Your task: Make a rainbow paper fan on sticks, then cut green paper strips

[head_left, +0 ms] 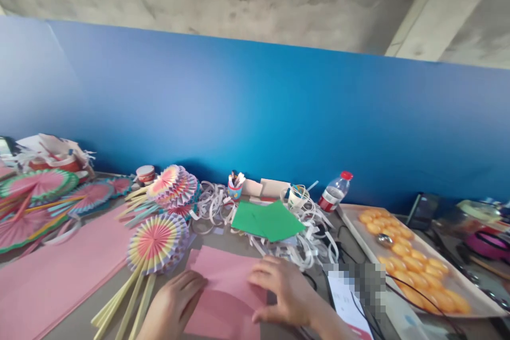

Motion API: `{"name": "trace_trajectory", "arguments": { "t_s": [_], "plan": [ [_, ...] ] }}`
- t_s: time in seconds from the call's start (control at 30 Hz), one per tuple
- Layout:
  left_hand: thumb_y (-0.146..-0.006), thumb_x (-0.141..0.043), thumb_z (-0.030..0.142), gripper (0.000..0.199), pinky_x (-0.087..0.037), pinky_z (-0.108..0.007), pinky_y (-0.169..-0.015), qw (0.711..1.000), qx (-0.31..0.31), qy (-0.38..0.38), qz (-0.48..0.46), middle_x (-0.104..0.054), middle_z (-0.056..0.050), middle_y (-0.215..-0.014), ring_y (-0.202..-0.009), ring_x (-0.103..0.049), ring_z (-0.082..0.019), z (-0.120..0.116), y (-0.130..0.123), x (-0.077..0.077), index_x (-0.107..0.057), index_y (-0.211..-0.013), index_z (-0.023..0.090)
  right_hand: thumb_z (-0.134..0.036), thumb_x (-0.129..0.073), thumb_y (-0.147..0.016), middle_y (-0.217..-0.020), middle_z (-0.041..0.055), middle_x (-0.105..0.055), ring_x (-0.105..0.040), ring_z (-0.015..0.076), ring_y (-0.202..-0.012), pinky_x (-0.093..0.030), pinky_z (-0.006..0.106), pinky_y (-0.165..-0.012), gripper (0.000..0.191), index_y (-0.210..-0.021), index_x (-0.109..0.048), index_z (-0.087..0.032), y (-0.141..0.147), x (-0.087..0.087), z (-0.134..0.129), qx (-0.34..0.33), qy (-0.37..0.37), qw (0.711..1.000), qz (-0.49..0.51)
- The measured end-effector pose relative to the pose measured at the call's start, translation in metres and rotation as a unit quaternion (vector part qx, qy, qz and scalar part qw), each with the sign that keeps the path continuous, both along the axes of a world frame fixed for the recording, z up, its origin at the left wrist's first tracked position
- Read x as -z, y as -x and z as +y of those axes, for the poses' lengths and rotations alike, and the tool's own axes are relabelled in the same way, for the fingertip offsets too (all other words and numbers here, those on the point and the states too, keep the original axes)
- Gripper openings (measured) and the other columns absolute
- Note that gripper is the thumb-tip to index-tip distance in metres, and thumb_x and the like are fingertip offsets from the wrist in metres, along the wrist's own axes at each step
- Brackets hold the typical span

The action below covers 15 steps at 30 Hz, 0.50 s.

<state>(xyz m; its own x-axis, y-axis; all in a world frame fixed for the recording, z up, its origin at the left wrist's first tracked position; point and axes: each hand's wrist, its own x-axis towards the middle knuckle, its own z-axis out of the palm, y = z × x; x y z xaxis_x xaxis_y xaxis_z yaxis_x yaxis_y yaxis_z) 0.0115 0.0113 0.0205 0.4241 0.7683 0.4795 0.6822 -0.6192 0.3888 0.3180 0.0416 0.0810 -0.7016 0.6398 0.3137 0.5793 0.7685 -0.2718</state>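
Observation:
A sheet of pink paper [227, 271] lies on the table in front of me, its lower part shaded along a curved line. My left hand [177, 300] rests at its left edge, fingers close together with their tips on the sheet; the thumb is hidden. On the right side, my right hand [282, 289] touches the same sheet with fingers spread and thumb apart. Just left of it lies a round pleated paper fan [157, 241] with pale yellow sticks. Beyond the sheet is green paper [266, 220] on top of curled white paper strips [215, 204].
A larger stack of pink paper [71, 265] and more pleated fans [40, 186] fill the left. A pen cup [235, 188] and a red-capped bottle [334, 191] stand at the back. At right are a phone [346, 297], cables and a tray [358, 228] of orange oval pieces.

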Motion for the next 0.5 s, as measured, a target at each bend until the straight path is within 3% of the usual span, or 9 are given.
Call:
{"name": "trace_trajectory", "arguments": {
  "t_s": [0.07,0.17,0.23,0.37,0.5],
  "plan": [
    [-0.095,-0.047,0.022,0.023,-0.059,-0.024,-0.079,1.000,-0.013,0.001,-0.003,-0.074,-0.004,-0.098,-0.089,-0.072,-0.019,-0.001,0.000,-0.004,-0.068,-0.104,0.027,-0.075,-0.049,-0.084,-0.097,0.0072,-0.072,-0.064,0.0219,-0.085,-0.051,0.032,-0.075,0.060,-0.104,-0.070,-0.022,0.006,-0.002,-0.003,-0.013,-0.007,1.000,0.004],
    [-0.097,-0.045,0.022,0.025,-0.059,-0.028,-0.083,1.000,-0.021,0.021,0.010,-0.073,-0.006,-0.102,-0.093,-0.071,-0.020,0.001,0.005,-0.010,-0.068,-0.103,0.026,-0.037,-0.047,-0.098,-0.092,0.0045,-0.072,-0.064,0.0183,-0.083,-0.051,0.029,-0.074,0.028,-0.095,-0.070,-0.023,0.008,-0.007,-0.014,0.015,-0.030,0.999,0.019],
    [-0.096,-0.045,0.021,0.026,-0.058,-0.032,-0.087,0.999,-0.025,0.026,0.022,-0.071,-0.007,-0.110,-0.102,-0.068,-0.022,0.003,0.012,-0.014,-0.069,-0.104,0.026,-0.022,-0.044,-0.098,-0.091,0.0035,-0.072,-0.065,0.0170,-0.083,-0.052,0.028,-0.077,0.025,-0.095,-0.069,-0.024,0.007,-0.009,-0.023,0.035,-0.052,0.997,0.040],
    [-0.095,-0.047,0.023,0.027,-0.055,-0.038,-0.094,0.997,-0.060,0.047,0.001,-0.064,-0.008,-0.123,-0.114,-0.062,-0.026,0.004,0.029,-0.023,-0.070,-0.107,0.028,-0.015,-0.048,-0.094,-0.095,0.0043,-0.074,-0.070,0.0161,-0.085,-0.055,0.027,-0.084,0.023,-0.102,-0.068,-0.023,0.002,-0.002,-0.043,0.049,-0.126,0.987,0.086],
    [-0.099,-0.040,0.032,0.032,-0.061,-0.029,-0.075,0.968,-0.032,0.192,-0.160,-0.062,-0.011,-0.123,-0.088,-0.070,-0.018,-0.003,0.031,-0.025,-0.069,-0.108,0.024,-0.013,-0.050,-0.092,-0.088,0.0044,-0.076,-0.074,0.0150,-0.078,-0.058,0.017,-0.073,0.023,-0.103,-0.068,-0.023,0.001,0.015,-0.057,0.070,-0.175,0.972,0.143]
  ]
}}
